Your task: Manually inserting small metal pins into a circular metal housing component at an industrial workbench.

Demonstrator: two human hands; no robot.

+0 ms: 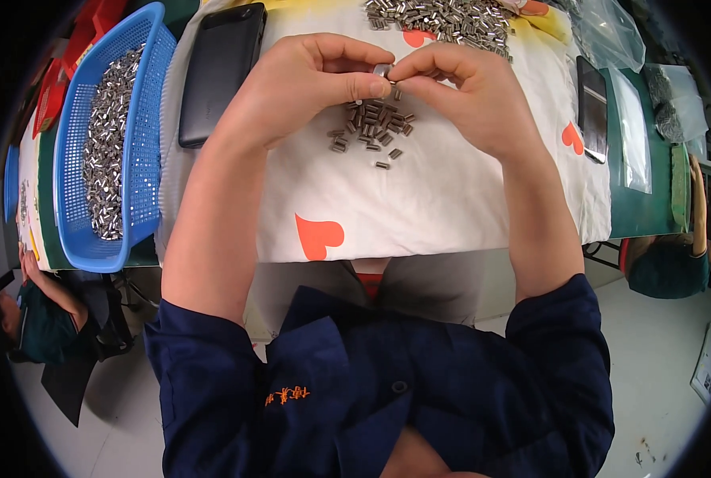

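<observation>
Above the white cloth (435, 199), the thumb and forefinger of my left hand (300, 84) pinch a small shiny metal cylinder (382, 70). The fingertips of my right hand (471, 92) are pressed together against the same piece. Whether they also hold a separate small part is too small to make out. Just below both hands lies a loose cluster of small metal cylinders (378, 119), with a few stray ones nearer me. A larger heap of similar cylinders (451, 20) spreads beyond my hands at the far edge.
On the left stands a blue plastic basket (150, 175) with many metal cylinders, beside a black rectangular case (221, 76). A phone (592, 111) and clear plastic bags (610, 36) lie at right. Co-workers sit at both sides.
</observation>
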